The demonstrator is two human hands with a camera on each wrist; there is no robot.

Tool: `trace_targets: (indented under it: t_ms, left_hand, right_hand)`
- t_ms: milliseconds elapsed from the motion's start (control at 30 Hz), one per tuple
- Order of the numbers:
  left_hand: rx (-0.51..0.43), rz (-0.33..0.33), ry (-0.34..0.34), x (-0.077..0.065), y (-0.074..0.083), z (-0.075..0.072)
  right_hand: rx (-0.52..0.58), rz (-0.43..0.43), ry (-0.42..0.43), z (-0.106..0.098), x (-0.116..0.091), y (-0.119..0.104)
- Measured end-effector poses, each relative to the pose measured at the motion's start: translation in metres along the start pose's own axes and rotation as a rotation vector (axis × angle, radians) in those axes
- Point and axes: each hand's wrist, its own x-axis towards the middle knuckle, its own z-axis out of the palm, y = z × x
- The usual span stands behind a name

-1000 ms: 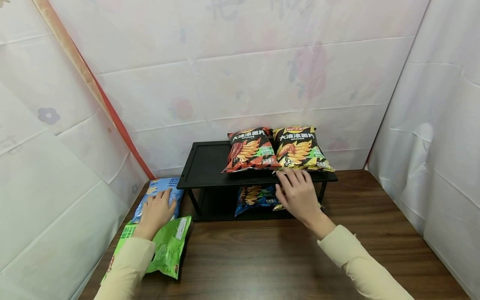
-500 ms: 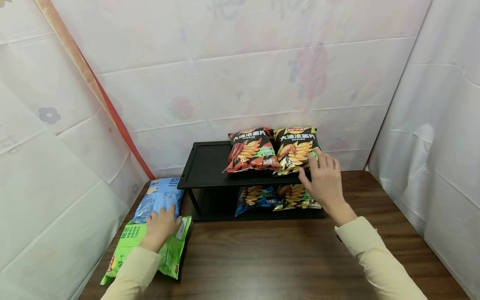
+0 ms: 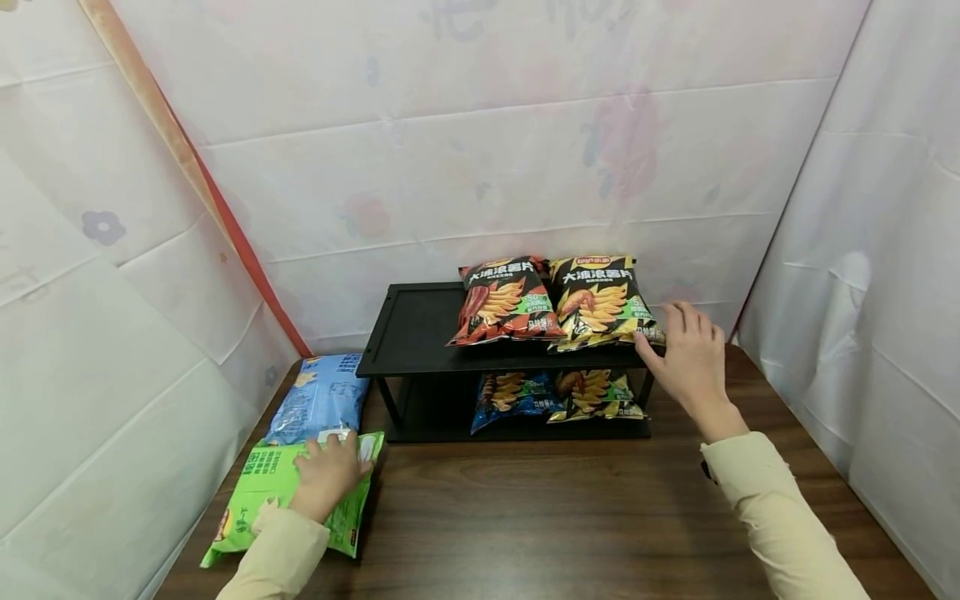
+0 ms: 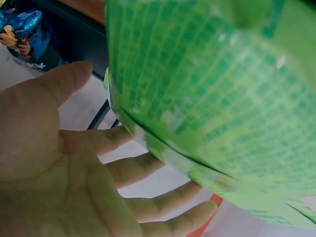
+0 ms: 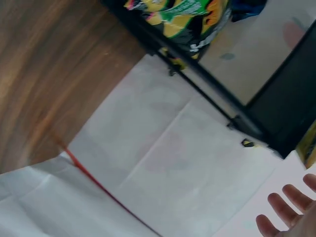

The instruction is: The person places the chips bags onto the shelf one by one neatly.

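My left hand (image 3: 327, 477) is over the right part of a green chip bag (image 3: 258, 492) on the table. In the left wrist view its fingers (image 4: 133, 170) reach along the bag's edge with the thumb apart; whether they touch it I cannot tell. A blue chip bag (image 3: 318, 400) lies just behind the green one. My right hand (image 3: 692, 362), fingers loosely bent, is at the right end of the black two-tier rack (image 3: 412, 325). Its thumb is close to the lower corner of a black-and-yellow chip bag (image 3: 597, 300) on the top tier; contact is unclear.
A black-and-red chip bag (image 3: 504, 302) sits left of the yellow one on the top tier. The lower tier holds a dark blue chip bag (image 3: 512, 395) and another yellow one (image 3: 596, 394). White printed curtains (image 3: 480, 183) surround the wooden table (image 3: 525, 517).
My right hand has moved right, from the rack's front edge to its right end. My left hand has come back toward me, from the blue bag to over the green bag.
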Motion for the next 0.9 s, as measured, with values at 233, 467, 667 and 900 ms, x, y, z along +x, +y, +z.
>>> trace_targets:
  t_ms: [233, 467, 667, 900]
  left_hand:
    - [0.008, -0.021, 0.006, 0.000, 0.001, 0.011]
    - [0.047, -0.019, 0.090, -0.001, 0.001, 0.025]
    - [0.119, -0.021, 0.136, -0.003, 0.003, 0.031]
    - [0.109, -0.028, 0.149, -0.003, 0.003, 0.038]
  right_hand:
    - [0.034, 0.095, -0.117, 0.005, -0.006, 0.012]
    - [0.132, 0.141, -0.181, 0.012, -0.013, 0.016]
    - [0.226, 0.149, -0.185, 0.022, -0.019, 0.021]
    - [0.324, 0.194, -0.265, 0.025, -0.020, 0.025]
